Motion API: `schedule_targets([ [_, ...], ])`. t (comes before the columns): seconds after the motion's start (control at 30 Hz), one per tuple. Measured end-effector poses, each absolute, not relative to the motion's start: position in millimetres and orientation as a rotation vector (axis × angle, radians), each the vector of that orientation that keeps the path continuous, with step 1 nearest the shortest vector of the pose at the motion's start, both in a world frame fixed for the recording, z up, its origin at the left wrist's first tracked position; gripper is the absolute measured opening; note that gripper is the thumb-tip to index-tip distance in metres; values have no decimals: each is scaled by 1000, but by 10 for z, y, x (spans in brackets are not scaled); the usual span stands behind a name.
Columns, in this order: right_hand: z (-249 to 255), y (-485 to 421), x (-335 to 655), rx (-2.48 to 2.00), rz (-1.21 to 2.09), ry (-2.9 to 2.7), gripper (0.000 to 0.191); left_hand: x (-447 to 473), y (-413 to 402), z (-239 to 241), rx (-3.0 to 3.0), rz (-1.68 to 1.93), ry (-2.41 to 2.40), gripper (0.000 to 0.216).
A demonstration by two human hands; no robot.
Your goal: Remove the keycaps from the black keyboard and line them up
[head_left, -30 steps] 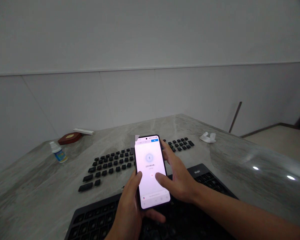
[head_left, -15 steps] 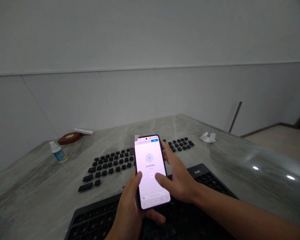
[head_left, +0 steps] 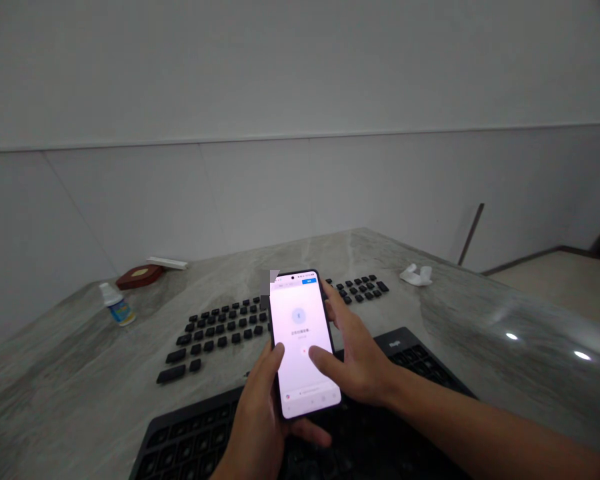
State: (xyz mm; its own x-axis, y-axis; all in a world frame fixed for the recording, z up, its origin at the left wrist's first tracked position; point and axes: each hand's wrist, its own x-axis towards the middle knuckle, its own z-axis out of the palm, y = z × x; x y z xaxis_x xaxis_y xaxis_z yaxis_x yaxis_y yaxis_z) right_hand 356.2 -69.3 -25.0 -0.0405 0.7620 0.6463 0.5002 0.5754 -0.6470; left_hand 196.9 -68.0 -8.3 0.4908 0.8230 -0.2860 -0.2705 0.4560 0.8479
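A smartphone (head_left: pixel 300 370) with a bright, mostly white screen is held upright between both hands. My left hand (head_left: pixel 263 400) wraps its lower left side, thumb on the left edge and a finger under the bottom. My right hand (head_left: pixel 357 357) grips the right side, fingers behind, with the thumb over the screen near a small red mark. Below the phone lies a black keyboard (head_left: pixel 190 410) with its keycaps off, partly hidden by the hands and arms. Loose black keycaps (head_left: pixel 223 327) are laid out in rows on the table behind it.
The grey marble-patterned table (head_left: pixel 460 333) meets a white wall at the back. On the left stand a white-capped bottle (head_left: pixel 117 305), a dark red box (head_left: pixel 139 276) and a flat white object (head_left: pixel 167 263). A crumpled white tissue (head_left: pixel 417 275) lies at the right.
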Motion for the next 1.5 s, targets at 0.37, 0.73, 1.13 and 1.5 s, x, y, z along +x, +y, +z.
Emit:
schedule_targets([
  [0.37,-266,-680,3565,-1057,275,-1711,84,1950,-619,-198,817,752,757,49],
  [0.73,-258,-694,3566,-1065,274,-1722,85,1958,-628,-169,819,749,753,51],
  [1.13,-265,-690,3570,-1056,289,-1725,86,1962,-601,-229,823,754,746,55],
  [1.5,-243,-689,3564,-1054,293,-1722,86,1965,-652,-156,830,758,767,53],
])
